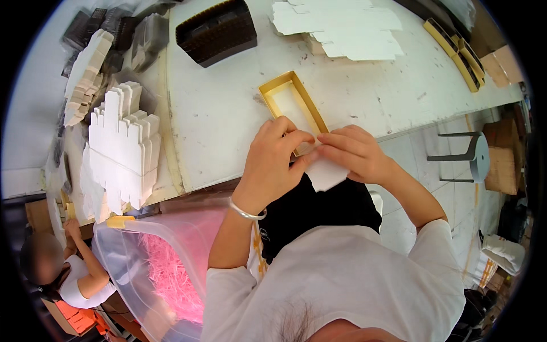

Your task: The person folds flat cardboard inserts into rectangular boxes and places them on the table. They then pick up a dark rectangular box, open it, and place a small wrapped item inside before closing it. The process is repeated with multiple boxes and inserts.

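Observation:
A narrow rectangular box (312, 106) with gold walls and a white inside lies at the table's front edge, its long side slanting away to the far left. A white cardboard flap (327, 174) sticks out from its near end, over my lap. My left hand (276, 157), with a silver bangle at the wrist, is closed on the near left corner, thumb and fingers bent together. My right hand (356, 153) grips the near right corner from the other side. The fingertips of both hands nearly meet there and partly hide the fold between them.
Stacks of flat white card blanks (122, 148) lie at the left, with more blanks (347, 28) at the back. Dark plastic trays (216, 34) stand nearby. Gold box parts (456, 54) rest far right. A bin of pink shred (168, 273), a stool (478, 157) and another person (85, 279) are around the table.

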A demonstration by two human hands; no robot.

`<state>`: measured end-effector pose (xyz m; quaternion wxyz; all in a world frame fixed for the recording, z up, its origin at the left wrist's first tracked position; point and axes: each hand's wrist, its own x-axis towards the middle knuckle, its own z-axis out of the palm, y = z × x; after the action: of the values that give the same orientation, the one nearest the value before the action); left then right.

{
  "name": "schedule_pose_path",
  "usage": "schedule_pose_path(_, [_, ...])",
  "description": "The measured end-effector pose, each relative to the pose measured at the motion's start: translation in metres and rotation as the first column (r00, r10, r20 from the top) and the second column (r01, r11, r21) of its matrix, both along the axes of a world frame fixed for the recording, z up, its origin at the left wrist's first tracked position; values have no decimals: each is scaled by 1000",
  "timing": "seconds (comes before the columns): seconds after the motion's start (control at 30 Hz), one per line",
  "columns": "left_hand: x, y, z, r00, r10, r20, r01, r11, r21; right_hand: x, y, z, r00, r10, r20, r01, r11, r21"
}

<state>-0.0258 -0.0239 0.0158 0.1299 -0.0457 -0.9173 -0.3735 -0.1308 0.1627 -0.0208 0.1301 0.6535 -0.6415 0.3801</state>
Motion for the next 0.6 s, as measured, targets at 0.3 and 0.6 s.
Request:
schedule_pose_path(0.3, [3, -7, -11, 1000, 27, -16, -24, 986, 163, 12, -29, 14, 520, -90, 850, 74, 995, 60])
schedule_pose_path(0.6, [8, 11, -10, 995, 101, 1, -96, 936, 339, 7, -24, 16, 698, -62, 713, 16, 997, 72])
